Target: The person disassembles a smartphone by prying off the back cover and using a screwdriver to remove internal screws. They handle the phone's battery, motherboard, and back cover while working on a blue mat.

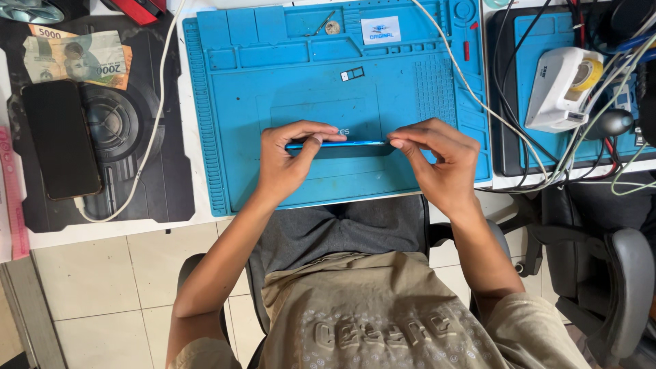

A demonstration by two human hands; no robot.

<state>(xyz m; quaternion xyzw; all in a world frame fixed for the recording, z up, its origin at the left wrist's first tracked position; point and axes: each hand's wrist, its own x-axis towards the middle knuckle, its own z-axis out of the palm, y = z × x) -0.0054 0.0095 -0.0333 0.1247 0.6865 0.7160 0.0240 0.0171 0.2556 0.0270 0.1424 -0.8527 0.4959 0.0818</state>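
A slim blue phone (339,144) is held on its edge above the blue silicone work mat (301,75), seen edge-on as a thin blue line. My left hand (287,160) pinches its left end with thumb and fingers. My right hand (437,160) pinches the right end with its fingertips. Both hands hover over the near part of the mat. A small SIM tray (352,73) lies on the mat beyond the phone.
A black phone (60,139) lies on a dark mat at left, with banknotes (76,57) above it and a white cable (158,109) running past. A white device (560,87) and tangled cables sit at right. A chair (608,287) stands at lower right.
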